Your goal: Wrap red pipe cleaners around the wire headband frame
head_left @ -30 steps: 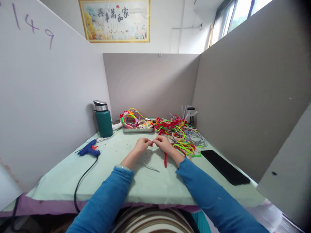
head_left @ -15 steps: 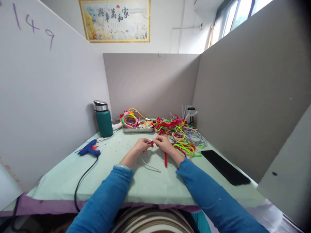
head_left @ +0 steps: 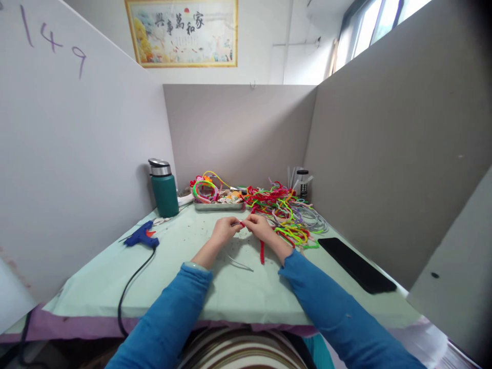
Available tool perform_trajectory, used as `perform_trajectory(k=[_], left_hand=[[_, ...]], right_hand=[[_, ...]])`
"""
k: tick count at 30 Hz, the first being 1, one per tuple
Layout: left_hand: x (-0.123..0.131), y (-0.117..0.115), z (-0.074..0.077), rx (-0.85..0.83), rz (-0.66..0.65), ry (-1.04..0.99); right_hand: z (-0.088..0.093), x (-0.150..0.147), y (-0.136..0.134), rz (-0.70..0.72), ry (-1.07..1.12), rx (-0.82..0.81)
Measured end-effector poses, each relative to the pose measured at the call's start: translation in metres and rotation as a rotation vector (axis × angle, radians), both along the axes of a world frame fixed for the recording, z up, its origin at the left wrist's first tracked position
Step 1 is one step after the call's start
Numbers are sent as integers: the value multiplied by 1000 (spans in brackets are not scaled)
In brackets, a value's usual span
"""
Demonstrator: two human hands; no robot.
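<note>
Over the middle of the table my left hand [head_left: 225,229] and my right hand [head_left: 260,228] meet fingertip to fingertip, both pinched closed. A red pipe cleaner [head_left: 262,252] runs from the right fingers, and its fuzzy tail hangs below that hand. A small red bit of it shows between the two hands, at the end of a thin grey wire [head_left: 241,265] pinched in the left fingers. The wire curves down under the left hand toward the tabletop. Exactly how the red strip meets the wire is too small to make out.
Behind the hands lie a metal tray [head_left: 219,207] of craft pieces and a tangled heap of colourful pipe cleaners [head_left: 286,210]. A blue glue gun [head_left: 142,236] and a green bottle [head_left: 164,192] are at left. A black phone [head_left: 355,265] lies right, near a dark-lidded container [head_left: 303,185].
My left hand has turned slightly and its fingers have closed in toward the right fingertips. Less of the red strip shows between the hands. The right hand has barely moved.
</note>
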State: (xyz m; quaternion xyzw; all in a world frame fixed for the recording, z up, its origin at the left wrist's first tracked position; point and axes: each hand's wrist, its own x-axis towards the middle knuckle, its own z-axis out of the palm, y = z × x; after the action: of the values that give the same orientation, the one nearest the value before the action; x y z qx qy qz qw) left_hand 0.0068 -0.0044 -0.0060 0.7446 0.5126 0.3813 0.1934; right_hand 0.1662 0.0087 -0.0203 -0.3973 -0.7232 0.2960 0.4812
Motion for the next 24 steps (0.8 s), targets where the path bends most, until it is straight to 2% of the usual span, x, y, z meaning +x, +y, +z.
perform_trajectory(k=[8,19,24], left_hand=[[1,-5,4,8,10,52],[0,-7,7,-76,0,16],[1,-5,8,-208,-23,-129]], right_hand=[[1,0,-1,-15,0,2],[3,-1,-4,-17,-14,21],[4,0,-5,-8,-19,43]])
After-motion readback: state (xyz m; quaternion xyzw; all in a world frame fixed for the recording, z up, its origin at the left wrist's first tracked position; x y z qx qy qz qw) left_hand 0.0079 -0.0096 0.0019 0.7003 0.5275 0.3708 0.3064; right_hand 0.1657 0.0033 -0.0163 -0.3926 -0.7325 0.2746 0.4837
